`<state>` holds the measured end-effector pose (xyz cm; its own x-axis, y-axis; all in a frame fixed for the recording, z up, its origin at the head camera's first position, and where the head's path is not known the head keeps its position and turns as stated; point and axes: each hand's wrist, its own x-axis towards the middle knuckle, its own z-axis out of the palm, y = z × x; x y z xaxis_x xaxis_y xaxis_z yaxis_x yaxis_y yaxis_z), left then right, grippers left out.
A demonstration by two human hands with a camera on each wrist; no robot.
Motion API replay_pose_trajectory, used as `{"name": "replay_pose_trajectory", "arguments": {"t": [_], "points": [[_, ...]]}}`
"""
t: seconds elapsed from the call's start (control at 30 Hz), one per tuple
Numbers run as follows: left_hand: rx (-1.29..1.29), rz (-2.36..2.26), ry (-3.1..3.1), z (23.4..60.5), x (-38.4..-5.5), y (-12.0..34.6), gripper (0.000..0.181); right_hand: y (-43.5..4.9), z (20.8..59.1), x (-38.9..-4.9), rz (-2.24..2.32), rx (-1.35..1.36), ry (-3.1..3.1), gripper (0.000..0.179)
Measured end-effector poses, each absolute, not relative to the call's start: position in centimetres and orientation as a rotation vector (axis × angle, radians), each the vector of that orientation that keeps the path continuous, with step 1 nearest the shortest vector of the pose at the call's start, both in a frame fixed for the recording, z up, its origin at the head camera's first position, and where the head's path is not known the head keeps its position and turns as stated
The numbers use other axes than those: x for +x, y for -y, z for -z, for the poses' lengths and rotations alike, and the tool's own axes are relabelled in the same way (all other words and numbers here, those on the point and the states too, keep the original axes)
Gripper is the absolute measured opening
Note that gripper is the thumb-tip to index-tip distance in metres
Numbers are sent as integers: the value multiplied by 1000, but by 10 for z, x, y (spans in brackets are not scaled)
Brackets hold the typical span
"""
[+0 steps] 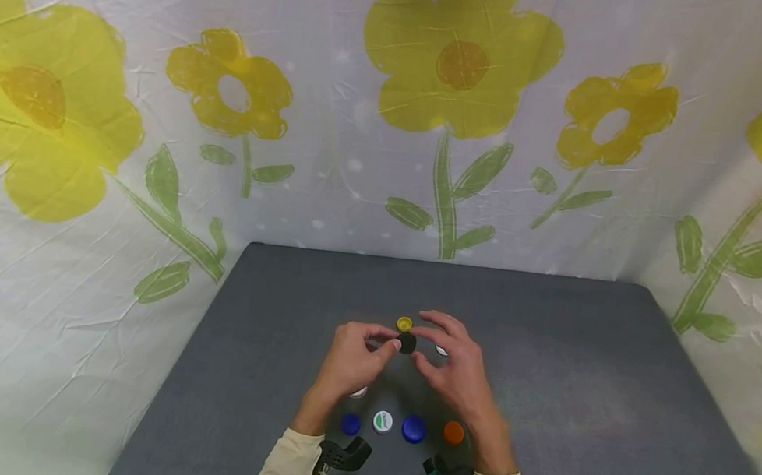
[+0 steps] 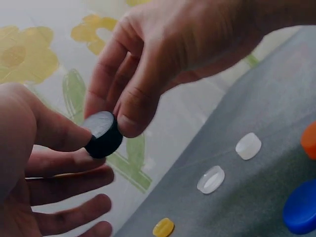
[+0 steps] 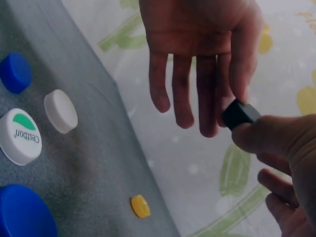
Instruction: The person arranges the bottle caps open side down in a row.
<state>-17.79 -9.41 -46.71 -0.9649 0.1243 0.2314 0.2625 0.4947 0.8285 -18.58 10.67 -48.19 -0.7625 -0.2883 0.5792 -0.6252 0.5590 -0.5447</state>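
The grey felt-covered surface point(image 1: 548, 382) extends well beyond both hands on every side, its edges far off and room ample. Loose plastic caps lie near the wrists and just past the fingertips, including a small yellow plastic cap point(image 1: 404, 324). The left hand point(image 1: 349, 359) and right hand point(image 1: 453, 371) together pinch a small black round plastic cap point(image 2: 102, 134) by its rim, raised between them; judged light, rigid and smooth, it could slip.

The black cap point(image 1: 406, 343) is a small, round, matte bottle cap with a flat top, held tilted in the air above the middle of the worktop point(image 1: 579, 417). It is pinched between the fingers point(image 2: 66, 133) of both hands, just near of the yellow cap point(image 1: 404, 324).
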Motion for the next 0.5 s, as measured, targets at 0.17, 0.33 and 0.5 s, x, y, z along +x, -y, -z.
{"name": "replay_pose_trajectory", "arguments": {"t": [0.17,0.33,0.5], "points": [[-284,1542,2651,468,-178,96,19,-108,482,-185,-1075,770,2390,36],[-341,1503,2619,467,-177,97,20,-109,480,-184,-1078,724,2414,33],[-533,1348,2575,466,-178,98,30,-109,478,-184,-1073,693,2430,32]]}}
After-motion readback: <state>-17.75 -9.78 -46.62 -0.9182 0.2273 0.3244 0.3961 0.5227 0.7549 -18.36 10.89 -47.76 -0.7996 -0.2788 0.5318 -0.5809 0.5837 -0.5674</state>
